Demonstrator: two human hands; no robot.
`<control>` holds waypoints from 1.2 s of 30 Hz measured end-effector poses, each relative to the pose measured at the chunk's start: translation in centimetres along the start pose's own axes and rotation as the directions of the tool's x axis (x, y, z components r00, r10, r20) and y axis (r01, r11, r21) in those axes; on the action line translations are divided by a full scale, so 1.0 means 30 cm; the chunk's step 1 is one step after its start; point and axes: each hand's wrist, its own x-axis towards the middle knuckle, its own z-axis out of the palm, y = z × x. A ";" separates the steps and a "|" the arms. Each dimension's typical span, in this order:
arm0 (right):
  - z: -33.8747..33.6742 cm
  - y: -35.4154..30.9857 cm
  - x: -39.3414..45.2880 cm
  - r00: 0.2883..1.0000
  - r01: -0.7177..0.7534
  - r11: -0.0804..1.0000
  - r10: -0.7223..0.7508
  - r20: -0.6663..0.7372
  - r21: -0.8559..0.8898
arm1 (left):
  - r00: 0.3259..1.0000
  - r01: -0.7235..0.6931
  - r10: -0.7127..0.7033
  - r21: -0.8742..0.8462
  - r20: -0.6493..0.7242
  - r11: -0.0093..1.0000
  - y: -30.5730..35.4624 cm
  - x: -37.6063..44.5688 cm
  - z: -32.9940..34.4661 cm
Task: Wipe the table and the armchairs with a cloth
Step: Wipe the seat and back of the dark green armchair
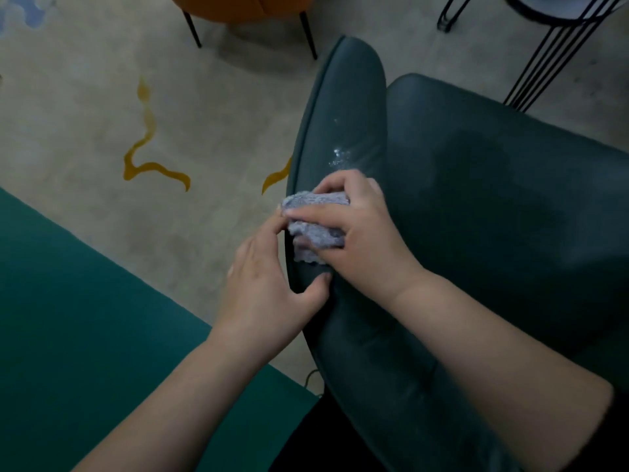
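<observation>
The grey cloth [315,226] sits bunched on the armrest [340,137] of the dark teal armchair [493,199], near its outer edge. Our right hand [357,229] curls over it, the grip clamped round the cloth and pressing it down onto the leather. Our left hand [269,277] steadies the armrest from the outside, thumb on top and fingers hooked round the edge, fingertips touching the cloth's near corner. Just beyond the cloth a patch of wet droplets [340,155] glistens on the armrest, so we judge this stretch not yet wiped; the far end of the armrest and the seat look dry and matte, and we cannot tell whether they have been done. An orange armchair [238,5] stands across the patterned carpet [119,114], and a black-legged round worktop [558,15] shows at the top right; both, we judge, may remain to wipe.
</observation>
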 end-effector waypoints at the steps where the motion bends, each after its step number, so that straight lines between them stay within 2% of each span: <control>1: 0.001 0.006 0.003 1.000 0.007 0.999 -0.007 0.004 -0.036 | 1.000 -0.004 0.004 -0.001 -0.004 1.000 -0.002 0.007 0.002; 6: -0.056 0.073 -0.025 0.985 -0.149 0.989 0.147 -0.093 -0.015 | 0.999 -0.023 0.022 0.022 0.031 1.000 -0.009 0.027 -0.006; 9: -0.068 0.069 0.008 0.963 -0.213 0.972 0.226 -0.149 0.096 | 0.999 -0.036 0.035 0.028 0.039 0.999 -0.008 0.048 -0.012; 11: -0.051 0.038 0.061 0.973 -0.155 0.983 0.170 -0.159 0.103 | 0.999 -0.034 0.033 0.027 0.028 0.999 -0.003 0.064 -0.011; 14: -0.008 0.007 0.110 1.000 -0.027 0.998 0.027 -0.016 -0.053 | 1.000 -0.021 0.021 0.011 0.013 1.000 0.003 0.079 -0.007; 16: -0.012 0.035 0.098 1.000 -0.007 0.993 0.008 0.003 -0.114 | 0.999 -0.031 0.030 0.020 0.016 0.999 0.003 0.082 -0.008; 18: -0.043 0.077 0.074 0.996 -0.079 0.994 0.076 -0.040 -0.080 | 0.999 -0.036 0.035 0.029 0.034 0.999 -0.001 0.084 -0.013; 21: -0.091 0.114 0.070 0.960 -0.251 0.966 0.257 -0.115 0.059 | 0.997 -0.020 0.022 -0.022 0.078 1.000 -0.005 0.078 -0.016; 23: -0.091 0.094 0.097 0.957 -0.250 0.965 0.259 -0.128 0.081 | 0.998 0.010 -0.001 -0.136 0.064 0.991 -0.004 0.071 -0.014; 25: -0.068 0.050 0.133 0.981 -0.175 0.982 0.180 -0.071 0.067 | 0.998 0.056 -0.048 -0.289 0.035 0.956 -0.010 0.067 -0.009; 27: -0.040 0.009 0.148 0.992 -0.124 0.992 0.124 0.019 -0.022 | 0.996 0.088 -0.088 -0.368 0.015 0.926 -0.016 0.070 -0.009; 30: -0.046 -0.003 0.102 0.989 -0.080 0.989 0.095 0.114 -0.127 | 0.995 0.096 -0.101 -0.394 0.009 0.914 -0.015 0.078 -0.018; 34: -0.088 0.000 -0.003 0.970 -0.025 0.995 0.047 0.237 -0.094 | 0.995 0.102 -0.098 -0.423 0.032 0.900 -0.023 0.074 -0.022; 36: -0.092 -0.001 0.014 0.974 -0.032 0.997 0.048 0.220 -0.073 | 0.996 0.090 -0.087 -0.420 0.027 0.903 -0.033 0.065 -0.020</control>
